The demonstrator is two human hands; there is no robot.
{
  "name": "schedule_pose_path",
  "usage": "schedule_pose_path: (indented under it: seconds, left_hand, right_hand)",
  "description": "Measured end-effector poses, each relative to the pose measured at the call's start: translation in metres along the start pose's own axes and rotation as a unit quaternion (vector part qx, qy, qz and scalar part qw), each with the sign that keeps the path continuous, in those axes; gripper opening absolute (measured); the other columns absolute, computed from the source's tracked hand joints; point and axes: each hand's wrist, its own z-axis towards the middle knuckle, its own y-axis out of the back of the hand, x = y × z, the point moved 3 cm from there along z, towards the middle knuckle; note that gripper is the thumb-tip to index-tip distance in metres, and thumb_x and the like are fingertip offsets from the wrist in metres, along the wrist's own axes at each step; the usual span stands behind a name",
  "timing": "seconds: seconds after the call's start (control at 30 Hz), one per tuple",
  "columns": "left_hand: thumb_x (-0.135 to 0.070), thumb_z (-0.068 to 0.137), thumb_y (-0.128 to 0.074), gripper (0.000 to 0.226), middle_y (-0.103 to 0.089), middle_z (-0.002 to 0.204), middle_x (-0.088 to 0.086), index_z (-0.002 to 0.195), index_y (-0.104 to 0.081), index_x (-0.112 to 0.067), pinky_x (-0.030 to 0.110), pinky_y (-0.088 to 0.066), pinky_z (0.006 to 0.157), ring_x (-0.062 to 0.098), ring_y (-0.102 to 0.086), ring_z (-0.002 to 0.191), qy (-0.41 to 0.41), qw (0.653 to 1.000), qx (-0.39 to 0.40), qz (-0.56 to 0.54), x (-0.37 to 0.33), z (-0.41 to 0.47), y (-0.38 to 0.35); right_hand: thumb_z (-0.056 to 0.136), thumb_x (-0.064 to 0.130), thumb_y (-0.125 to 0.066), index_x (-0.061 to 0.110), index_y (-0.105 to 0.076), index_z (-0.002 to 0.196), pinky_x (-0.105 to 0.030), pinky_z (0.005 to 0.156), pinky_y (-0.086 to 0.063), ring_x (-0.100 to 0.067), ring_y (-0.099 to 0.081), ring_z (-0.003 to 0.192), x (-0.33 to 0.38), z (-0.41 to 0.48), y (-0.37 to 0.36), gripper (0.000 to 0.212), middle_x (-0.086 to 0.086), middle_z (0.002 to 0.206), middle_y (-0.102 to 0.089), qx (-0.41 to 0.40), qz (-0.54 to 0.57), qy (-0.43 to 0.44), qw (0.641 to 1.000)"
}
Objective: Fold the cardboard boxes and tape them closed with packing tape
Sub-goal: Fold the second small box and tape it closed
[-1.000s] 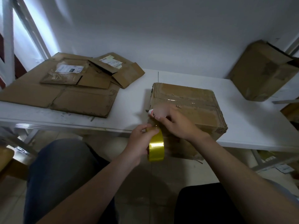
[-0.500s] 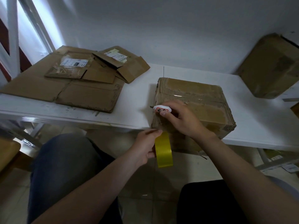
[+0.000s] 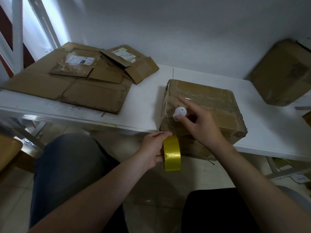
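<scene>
A folded brown cardboard box (image 3: pixel 207 105) sits on the white table (image 3: pixel 146 111), its near side hanging over the table's front edge. My left hand (image 3: pixel 152 149) grips a yellow roll of packing tape (image 3: pixel 172 155) just below the box's front left corner. My right hand (image 3: pixel 200 126) hovers over the box's front left part. Its thumb and a finger pinch a small white cutter (image 3: pixel 179 113), and its index finger points out over the box top.
Several flattened cardboard sheets (image 3: pixel 70 84) with shipping labels lie on the table's left half. Another closed box (image 3: pixel 284 73) leans against the wall at the far right. My knees (image 3: pixel 67 165) are below the table edge, over a tiled floor.
My right hand has lifted from the box's front edge and turned, so the white cutter now shows end-on. My left hand and the tape roll have barely moved.
</scene>
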Motion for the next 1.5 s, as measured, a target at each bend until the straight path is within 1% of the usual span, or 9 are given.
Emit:
schedule_pose_path:
  seconds: [0.1,0.23,0.47,0.83,1.1,1.23,1.33,1.43,1.5]
  left_hand:
    - [-0.030,0.097,-0.068,0.013,-0.071,0.101,0.007,0.107,-0.073,-0.023,0.035,-0.059,0.059,0.027,-0.071,0.087,-0.001,1.000,0.004,0.002,0.001,0.002,0.001]
    - [-0.031,0.097,-0.067,0.015,-0.074,0.100,0.007,0.110,-0.070,-0.023,0.036,-0.061,0.061,0.027,-0.073,0.087,-0.008,1.000,0.001,-0.002,0.003,0.005,0.002]
    - [-0.031,0.098,-0.066,0.020,-0.075,0.103,0.009,0.115,-0.069,-0.022,0.035,-0.060,0.059,0.028,-0.075,0.087,-0.021,1.000,-0.001,-0.017,0.005,0.006,0.003]
    - [-0.029,0.092,-0.074,0.018,-0.073,0.100,0.009,0.109,-0.072,-0.021,0.035,-0.060,0.058,0.028,-0.074,0.082,-0.025,1.000,-0.006,-0.008,0.005,0.009,0.003]
    - [-0.030,0.096,-0.070,0.020,-0.071,0.107,0.010,0.114,-0.069,-0.021,0.038,-0.062,0.064,0.030,-0.073,0.090,-0.011,1.000,-0.004,0.005,0.009,0.007,0.006]
    - [-0.029,0.096,-0.070,0.021,-0.070,0.111,0.011,0.115,-0.071,-0.021,0.033,-0.060,0.057,0.029,-0.072,0.090,-0.016,1.000,-0.006,0.027,0.008,0.007,0.004]
    - [-0.030,0.097,-0.069,0.022,-0.068,0.116,0.010,0.117,-0.070,-0.023,0.033,-0.059,0.058,0.029,-0.071,0.096,-0.023,0.999,-0.010,0.044,0.005,0.005,0.004]
    - [-0.028,0.098,-0.068,0.011,-0.066,0.118,0.010,0.108,-0.069,-0.026,0.034,-0.058,0.061,0.030,-0.068,0.099,-0.037,0.997,-0.020,0.063,0.001,-0.001,0.003]
    - [-0.028,0.097,-0.068,0.001,-0.066,0.116,0.010,0.098,-0.069,-0.028,0.033,-0.057,0.060,0.030,-0.068,0.098,-0.042,0.996,-0.019,0.076,-0.001,-0.004,0.004]
  right_hand:
    - [0.090,0.023,-0.074,0.043,-0.064,0.116,-0.029,0.082,-0.057,-0.001,-0.065,0.094,0.001,-0.003,-0.003,0.035,0.019,0.103,-0.069,0.021,0.012,-0.009,1.000]
    - [0.085,0.015,-0.079,0.023,-0.068,0.097,-0.038,0.080,-0.056,-0.009,-0.066,0.091,0.002,-0.006,-0.014,0.018,0.012,0.094,-0.069,0.066,0.032,0.013,0.997]
    - [0.086,0.015,-0.078,0.016,-0.074,0.103,-0.031,0.075,-0.055,-0.009,-0.067,0.092,0.002,-0.003,-0.020,0.017,0.014,0.099,-0.071,0.066,-0.035,0.121,0.990]
    - [0.090,0.014,-0.075,0.012,-0.076,0.104,-0.026,0.084,-0.055,-0.004,-0.067,0.096,-0.011,-0.001,-0.017,0.014,0.006,0.101,-0.074,0.084,-0.111,0.166,0.976]
    - [0.088,0.017,-0.075,0.021,-0.074,0.110,-0.029,0.088,-0.056,-0.006,-0.067,0.104,-0.035,-0.021,0.022,0.023,0.013,0.110,-0.072,0.036,-0.061,0.059,0.996]
    - [0.088,0.022,-0.076,0.040,-0.068,0.112,-0.017,0.079,-0.054,-0.002,-0.065,0.097,-0.030,-0.025,0.040,0.031,0.019,0.109,-0.069,-0.061,0.009,-0.038,0.997]
    - [0.093,0.026,-0.072,0.031,-0.068,0.118,-0.014,0.076,-0.052,0.002,-0.062,0.095,-0.032,-0.002,0.058,0.026,0.019,0.107,-0.066,-0.182,-0.015,-0.092,0.979]
    - [0.097,0.042,-0.063,0.029,-0.053,0.140,-0.043,0.108,-0.040,-0.025,-0.038,0.139,-0.052,0.022,0.061,0.046,0.001,0.137,-0.055,-0.119,-0.154,-0.225,0.955]
    - [0.098,0.049,-0.057,0.031,-0.043,0.148,-0.056,0.116,-0.023,-0.038,-0.017,0.146,-0.058,0.026,0.052,0.055,-0.005,0.159,-0.033,-0.055,-0.299,-0.221,0.927]
